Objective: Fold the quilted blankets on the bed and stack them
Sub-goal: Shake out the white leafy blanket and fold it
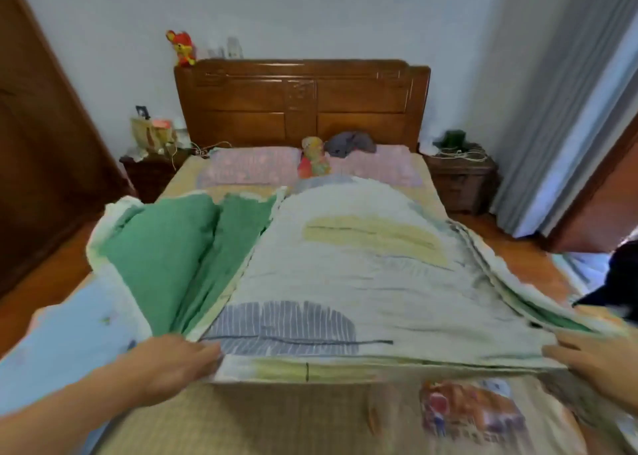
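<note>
Across the wooden bed (303, 109), below its headboard, lies the pale green-backed quilted blanket (345, 275). Left hand (179, 361) and right hand (593, 361) pinch its near corners. Judged soft, bulky, limp: hold at corners, since mid-edge holds would likely sag.

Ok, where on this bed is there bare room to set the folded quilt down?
Bare mat lies at the foot, between the quilt and the camera. A thin strip shows between the quilt and the pink pillows. The middle is crowded, and the left hand and right hand hold its near edge.
</note>
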